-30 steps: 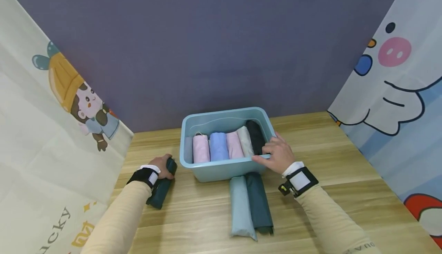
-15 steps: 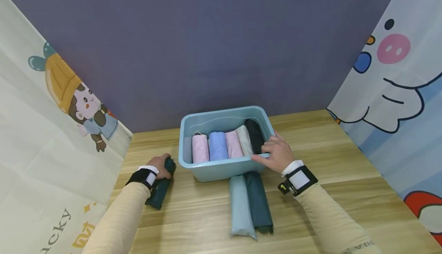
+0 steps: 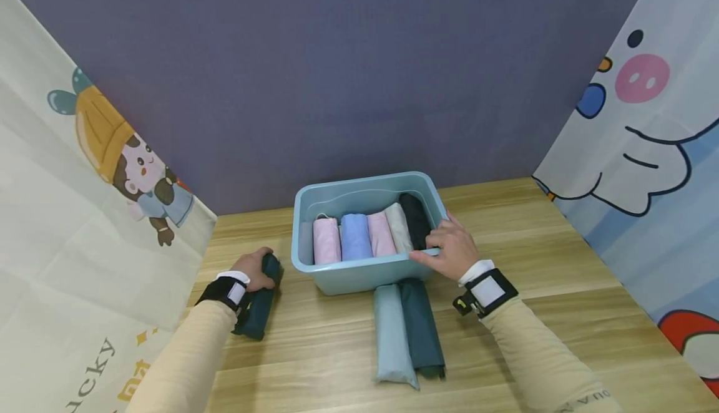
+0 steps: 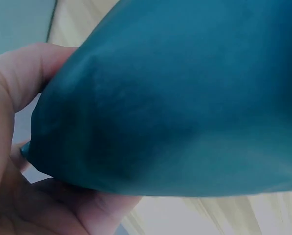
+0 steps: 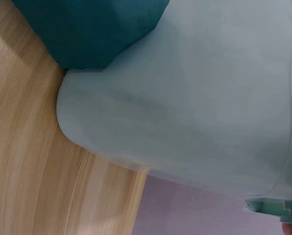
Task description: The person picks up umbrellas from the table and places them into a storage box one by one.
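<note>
In the head view my left hand (image 3: 253, 271) holds a dark teal folded umbrella (image 3: 260, 313), left of the light blue plastic bin (image 3: 337, 279). The left wrist view shows thumb and fingers around one end of this umbrella (image 4: 160, 112). My right hand (image 3: 454, 252) grips the bin's front right corner, its thumb over the front rim. Inside the bin, rolled fabric bundles stand in a row: pink (image 3: 327, 241), blue (image 3: 356, 238), another pink (image 3: 381, 236), grey-white (image 3: 399, 228) and black (image 3: 415, 219). The right wrist view shows the bin's wall (image 5: 160, 117); most of that hand is out of view.
In front of the bin, a light blue-grey folded umbrella (image 3: 394, 338) and a dark teal one (image 3: 424, 332) lie side by side on the wooden table (image 3: 314, 363). A dark wall (image 3: 359, 76) rises behind, with printed curtains (image 3: 67, 182) at either side.
My left hand has shifted slightly to the left with the dark teal umbrella. The right hand keeps its grip on the bin, which has stayed in place.
</note>
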### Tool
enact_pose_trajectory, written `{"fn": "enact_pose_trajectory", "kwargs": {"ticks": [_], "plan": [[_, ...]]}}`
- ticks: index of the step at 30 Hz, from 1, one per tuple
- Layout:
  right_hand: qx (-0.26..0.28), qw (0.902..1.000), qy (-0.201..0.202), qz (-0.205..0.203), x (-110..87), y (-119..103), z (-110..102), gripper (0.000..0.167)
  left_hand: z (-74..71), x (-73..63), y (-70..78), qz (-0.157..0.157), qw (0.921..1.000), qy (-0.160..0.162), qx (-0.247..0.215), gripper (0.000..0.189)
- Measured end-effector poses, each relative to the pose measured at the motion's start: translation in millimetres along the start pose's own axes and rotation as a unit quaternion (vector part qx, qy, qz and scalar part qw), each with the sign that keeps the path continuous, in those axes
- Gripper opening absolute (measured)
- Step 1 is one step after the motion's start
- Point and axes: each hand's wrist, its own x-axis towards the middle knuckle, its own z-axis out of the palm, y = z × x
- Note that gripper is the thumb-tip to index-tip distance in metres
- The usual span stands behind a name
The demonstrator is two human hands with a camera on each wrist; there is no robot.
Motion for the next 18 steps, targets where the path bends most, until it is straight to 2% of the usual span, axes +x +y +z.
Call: {"fn": "enact_pose_trajectory", "kwargs": {"ticks": [13,18], "plan": [[-0.001,1.0,-0.005,-0.001,0.7,-1,-2,0.062,-32.1,-17.3,2.8,0.001,0.999,0.041,-0.02,0.082],[-0.005,1.0,-0.005,0.0,0.4,-1,-2,0.062,-48.2,-25.6,9.8,-0.006,0.9977,0.057,-0.037,0.083]]}}
